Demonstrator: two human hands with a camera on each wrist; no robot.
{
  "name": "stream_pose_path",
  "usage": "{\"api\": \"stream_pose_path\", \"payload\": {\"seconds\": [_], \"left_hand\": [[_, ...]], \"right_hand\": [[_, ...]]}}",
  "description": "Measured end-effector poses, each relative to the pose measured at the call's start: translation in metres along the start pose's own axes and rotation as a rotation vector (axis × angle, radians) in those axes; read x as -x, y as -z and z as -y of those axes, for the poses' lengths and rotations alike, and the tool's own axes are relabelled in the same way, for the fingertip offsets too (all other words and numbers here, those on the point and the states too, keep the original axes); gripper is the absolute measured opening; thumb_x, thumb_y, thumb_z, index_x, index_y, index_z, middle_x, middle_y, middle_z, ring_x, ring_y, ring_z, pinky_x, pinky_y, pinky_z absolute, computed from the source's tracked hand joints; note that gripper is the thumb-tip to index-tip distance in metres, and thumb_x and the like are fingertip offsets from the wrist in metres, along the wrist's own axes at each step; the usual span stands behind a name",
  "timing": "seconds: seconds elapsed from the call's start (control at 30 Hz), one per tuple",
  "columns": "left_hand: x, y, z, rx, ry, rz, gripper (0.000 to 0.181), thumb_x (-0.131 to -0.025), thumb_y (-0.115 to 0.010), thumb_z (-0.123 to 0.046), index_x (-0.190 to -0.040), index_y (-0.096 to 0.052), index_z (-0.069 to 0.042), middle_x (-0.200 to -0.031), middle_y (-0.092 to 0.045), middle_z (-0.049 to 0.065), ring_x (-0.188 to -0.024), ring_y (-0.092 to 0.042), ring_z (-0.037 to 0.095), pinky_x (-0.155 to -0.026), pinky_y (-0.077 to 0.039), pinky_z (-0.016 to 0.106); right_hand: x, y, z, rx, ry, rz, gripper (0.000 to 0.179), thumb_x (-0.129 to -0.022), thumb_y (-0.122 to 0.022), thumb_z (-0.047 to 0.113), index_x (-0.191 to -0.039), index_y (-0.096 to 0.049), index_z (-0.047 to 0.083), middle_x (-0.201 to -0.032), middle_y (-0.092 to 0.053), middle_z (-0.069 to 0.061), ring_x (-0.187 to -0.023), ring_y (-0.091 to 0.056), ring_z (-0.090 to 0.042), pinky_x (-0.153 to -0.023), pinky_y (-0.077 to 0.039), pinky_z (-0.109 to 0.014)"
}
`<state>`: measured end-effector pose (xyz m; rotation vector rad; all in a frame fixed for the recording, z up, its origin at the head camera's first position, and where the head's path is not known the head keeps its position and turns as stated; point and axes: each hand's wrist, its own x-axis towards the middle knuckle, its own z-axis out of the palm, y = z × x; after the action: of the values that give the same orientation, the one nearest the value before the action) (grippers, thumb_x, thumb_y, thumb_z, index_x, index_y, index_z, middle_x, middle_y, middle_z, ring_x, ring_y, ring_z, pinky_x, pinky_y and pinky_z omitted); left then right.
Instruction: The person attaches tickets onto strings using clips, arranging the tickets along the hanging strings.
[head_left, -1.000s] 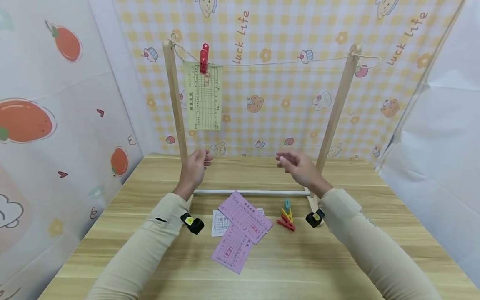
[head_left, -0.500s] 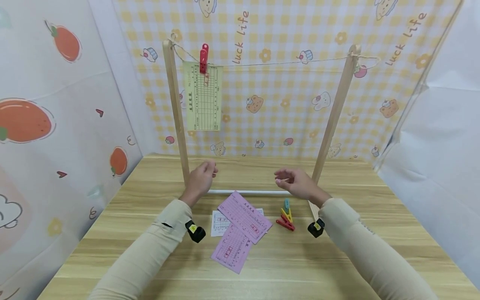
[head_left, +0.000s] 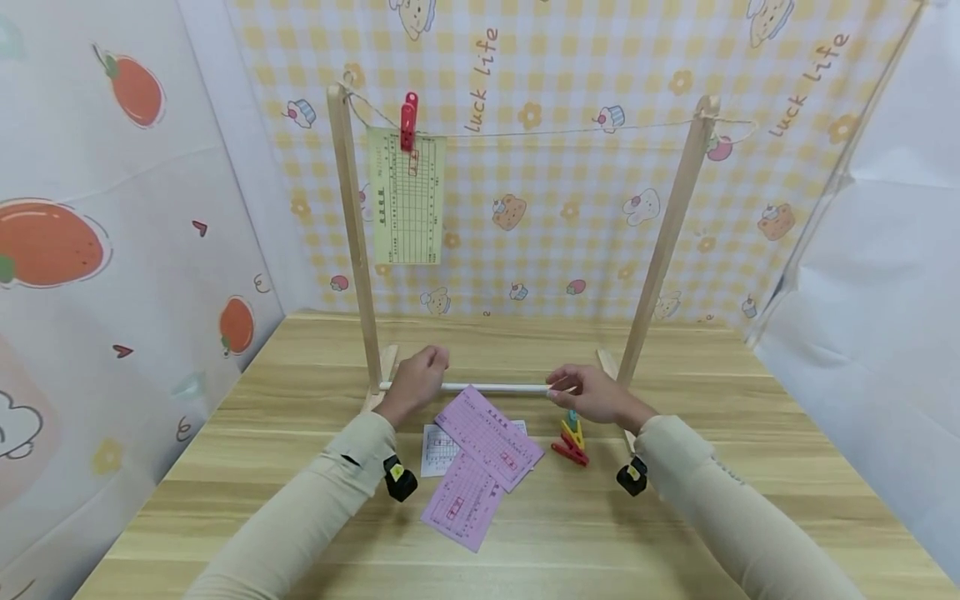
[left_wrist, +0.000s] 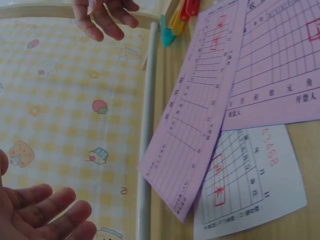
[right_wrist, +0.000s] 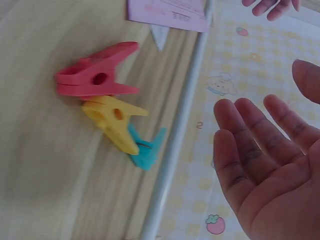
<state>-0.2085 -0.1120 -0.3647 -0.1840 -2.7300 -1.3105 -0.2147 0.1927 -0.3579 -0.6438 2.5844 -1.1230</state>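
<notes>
My left hand (head_left: 417,380) hovers by the white rod, just up and left of the paper slips, its fingers loosely bent and holding nothing. Over the right part of the rod is my right hand (head_left: 592,392), relaxed and bare too, with the clothespins just below it. Two pink printed slips (head_left: 491,435) overlap on the table, partly covering a white slip (left_wrist: 250,185). Red (right_wrist: 97,72), yellow (right_wrist: 112,120) and teal (right_wrist: 146,149) clothespins lie bunched together. A yellow slip (head_left: 408,208) hangs from the string, held by a red clothespin (head_left: 408,123) near the left post.
A wooden frame has a left post (head_left: 352,233), a right post (head_left: 667,250), a string (head_left: 555,132) tied between their tops and a white rod (head_left: 495,387) low down. Patterned cloth (head_left: 540,217) stands behind the wood-grain table (head_left: 585,533).
Both hands have come down and nearer from beside the posts towards the slips and clothespins; the left has also moved right. The hanging slip and the papers stay where they were.
</notes>
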Motion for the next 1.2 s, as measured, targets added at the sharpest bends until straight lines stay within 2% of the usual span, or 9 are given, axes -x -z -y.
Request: {"api": "stream_pose_path", "payload": {"seconds": [0.1, 0.17, 0.3, 0.4, 0.73, 0.97, 1.1, 1.2], "left_hand": [[0.002, -0.004, 0.001, 0.004, 0.012, 0.028, 0.043, -0.104, -0.029, -0.037, -0.103, -0.059, -0.006, -0.081, -0.054, 0.007, -0.079, -0.052, 0.024, -0.073, -0.044, 0.037], [0.004, -0.006, 0.001, 0.010, 0.018, 0.044, 0.046, -0.105, -0.029, -0.038, -0.111, -0.059, -0.004, -0.089, -0.058, 0.010, -0.088, -0.055, 0.027, -0.081, -0.046, 0.040], [0.007, -0.010, 0.002, -0.002, 0.026, 0.081, 0.052, -0.105, -0.029, -0.042, -0.126, -0.056, -0.003, -0.118, -0.062, 0.016, -0.112, -0.056, 0.034, -0.097, -0.043, 0.047], [0.007, -0.014, 0.003, -0.029, 0.026, 0.096, 0.053, -0.104, -0.031, -0.042, -0.130, -0.054, -0.002, -0.128, -0.058, 0.019, -0.119, -0.053, 0.036, -0.099, -0.041, 0.049], [0.009, -0.019, 0.003, -0.100, 0.026, 0.117, 0.049, -0.104, -0.037, -0.038, -0.127, -0.054, 0.003, -0.124, -0.059, 0.022, -0.110, -0.058, 0.036, -0.094, -0.046, 0.048], [0.011, -0.023, 0.006, -0.116, 0.051, 0.147, 0.051, -0.104, -0.037, -0.038, -0.130, -0.052, 0.003, -0.122, -0.059, 0.022, -0.109, -0.058, 0.035, -0.091, -0.048, 0.046], [0.010, -0.027, 0.009, -0.150, 0.044, 0.151, 0.051, -0.103, -0.039, -0.036, -0.130, -0.051, 0.005, -0.120, -0.060, 0.023, -0.109, -0.058, 0.036, -0.091, -0.047, 0.047], [0.011, -0.029, 0.010, -0.196, 0.048, 0.154, 0.053, -0.102, -0.043, -0.036, -0.131, -0.051, 0.007, -0.123, -0.058, 0.024, -0.114, -0.055, 0.039, -0.096, -0.044, 0.049]], "right_hand": [[0.001, -0.003, -0.005, 0.002, -0.005, 0.036, 0.032, -0.097, -0.061, 0.023, -0.120, -0.060, 0.000, -0.110, -0.066, -0.011, -0.099, -0.063, -0.026, -0.083, -0.053, -0.041], [0.003, -0.005, -0.007, 0.007, 0.001, 0.052, 0.032, -0.097, -0.061, 0.023, -0.119, -0.060, 0.000, -0.108, -0.066, -0.010, -0.098, -0.063, -0.025, -0.082, -0.053, -0.041], [0.007, -0.009, -0.010, 0.021, -0.001, 0.064, 0.032, -0.096, -0.061, 0.022, -0.118, -0.060, -0.002, -0.101, -0.066, -0.007, -0.092, -0.063, -0.021, -0.078, -0.053, -0.038], [0.009, -0.012, -0.011, 0.026, -0.014, 0.071, 0.031, -0.096, -0.061, 0.019, -0.117, -0.060, -0.003, -0.094, -0.065, -0.006, -0.086, -0.062, -0.020, -0.073, -0.052, -0.036], [0.012, -0.022, -0.020, 0.070, -0.009, 0.064, 0.025, -0.094, -0.064, 0.018, -0.110, -0.063, -0.001, -0.077, -0.063, -0.005, -0.066, -0.058, -0.018, -0.059, -0.046, -0.031], [0.013, -0.027, -0.027, 0.151, 0.030, 0.033, 0.021, -0.090, -0.070, 0.018, -0.104, -0.065, 0.003, -0.072, -0.058, 0.002, -0.063, -0.054, -0.013, -0.058, -0.046, -0.030], [0.015, -0.029, -0.028, 0.143, 0.013, 0.039, 0.022, -0.088, -0.072, 0.016, -0.104, -0.065, 0.003, -0.071, -0.058, 0.002, -0.062, -0.053, -0.013, -0.057, -0.045, -0.029], [0.016, -0.030, -0.028, 0.139, 0.018, 0.046, 0.025, -0.085, -0.075, 0.016, -0.104, -0.066, 0.002, -0.070, -0.056, 0.002, -0.061, -0.051, -0.011, -0.056, -0.042, -0.027]]}}
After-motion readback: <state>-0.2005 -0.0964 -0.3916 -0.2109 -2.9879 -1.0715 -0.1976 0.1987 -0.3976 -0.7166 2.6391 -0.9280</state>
